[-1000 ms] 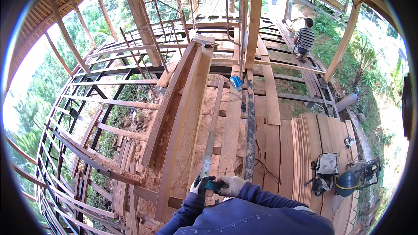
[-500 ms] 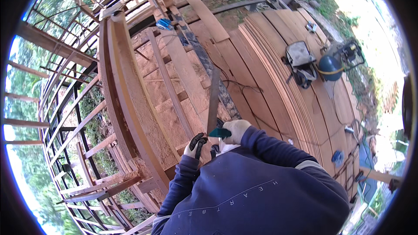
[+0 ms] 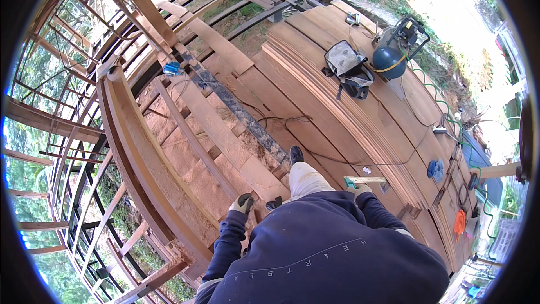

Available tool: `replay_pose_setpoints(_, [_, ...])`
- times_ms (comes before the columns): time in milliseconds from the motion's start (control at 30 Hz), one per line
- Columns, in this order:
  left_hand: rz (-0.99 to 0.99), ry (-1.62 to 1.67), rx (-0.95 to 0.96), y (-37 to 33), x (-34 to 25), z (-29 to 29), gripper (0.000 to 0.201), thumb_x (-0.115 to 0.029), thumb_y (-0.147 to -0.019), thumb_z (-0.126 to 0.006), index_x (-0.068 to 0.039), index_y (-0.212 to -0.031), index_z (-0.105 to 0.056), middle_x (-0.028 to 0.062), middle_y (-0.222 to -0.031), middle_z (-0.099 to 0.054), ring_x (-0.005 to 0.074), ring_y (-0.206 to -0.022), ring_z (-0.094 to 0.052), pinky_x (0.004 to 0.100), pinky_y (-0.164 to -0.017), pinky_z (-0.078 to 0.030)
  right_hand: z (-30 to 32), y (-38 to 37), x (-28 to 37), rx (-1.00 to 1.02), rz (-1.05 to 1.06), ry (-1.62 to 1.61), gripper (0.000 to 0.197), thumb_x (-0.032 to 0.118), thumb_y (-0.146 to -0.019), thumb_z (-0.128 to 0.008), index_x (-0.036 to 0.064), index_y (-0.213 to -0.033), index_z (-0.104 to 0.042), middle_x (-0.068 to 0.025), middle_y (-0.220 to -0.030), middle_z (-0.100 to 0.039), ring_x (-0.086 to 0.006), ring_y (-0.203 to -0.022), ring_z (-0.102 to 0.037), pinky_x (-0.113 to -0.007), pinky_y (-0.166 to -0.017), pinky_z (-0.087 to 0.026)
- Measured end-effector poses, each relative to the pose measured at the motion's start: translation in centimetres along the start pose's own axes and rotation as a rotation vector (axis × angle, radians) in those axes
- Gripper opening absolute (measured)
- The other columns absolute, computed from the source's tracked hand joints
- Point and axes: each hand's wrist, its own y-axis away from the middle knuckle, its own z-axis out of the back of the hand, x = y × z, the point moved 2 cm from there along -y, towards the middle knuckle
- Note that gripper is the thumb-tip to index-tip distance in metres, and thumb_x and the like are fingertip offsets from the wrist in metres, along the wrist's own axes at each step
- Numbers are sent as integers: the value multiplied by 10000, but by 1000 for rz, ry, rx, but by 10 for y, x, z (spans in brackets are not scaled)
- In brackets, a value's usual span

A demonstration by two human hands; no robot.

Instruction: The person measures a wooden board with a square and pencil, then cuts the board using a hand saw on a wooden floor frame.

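My right hand, in a light glove, is closed round the teal handle of a hand saw. The saw's pale blade points right, above the stacked boards. My left hand wears a light glove with dark fingers. Its fingers are curled beside a brown timber edge; whether they grip it is hidden. Below and ahead of that hand lies a sawdust-covered plank, next to a dark, stained beam. My shoe rests on the boards near the beam's near end.
Long boards lie stacked to the right, with a grey bag and a teal air compressor on top. A dark cable crosses the boards. Thick beams stand at left. A blue object sits on the framing ahead.
My right hand has swung right with the saw, from the plank in front of me to above the stacked boards. My left hand has moved slightly left and down. The view has turned right.
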Motion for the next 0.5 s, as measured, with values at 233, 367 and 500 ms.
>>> replay_pose_setpoints(233, [90, 311, -190, -47, -21, 5, 373, -242, -974, -657, 29, -1226, -612, 153, -1023, -709, 223, -916, -704, 330, -812, -571, 64, -102, 55, -109, 204, 84, 601, 546, -710, -680, 34, -1021, -733, -251, -1034, -703, -377, -1017, -677, -417, -918, -510])
replay_pose_setpoints(367, [22, 428, -319, -108, -4, -34, 375, -299, -952, -681, -59, -1236, -629, 121, -1009, -733, 236, -866, -708, 324, -723, -520, 132, -183, 141, -270, 316, -4, 470, 432, -723, -685, 30, -963, -723, -249, -964, -705, -397, -956, -683, -431, -873, -523])
replay_pose_setpoints(500, [137, 673, -478, -204, 46, -99, 305, -229, -966, -651, -29, -1196, -634, 123, -961, -730, 227, -849, -707, 314, -671, -538, 162, -380, 165, -416, 469, -67, 440, 445, -747, -656, 47, -918, -732, -240, -904, -711, -419, -921, -674, -457, -842, -518])
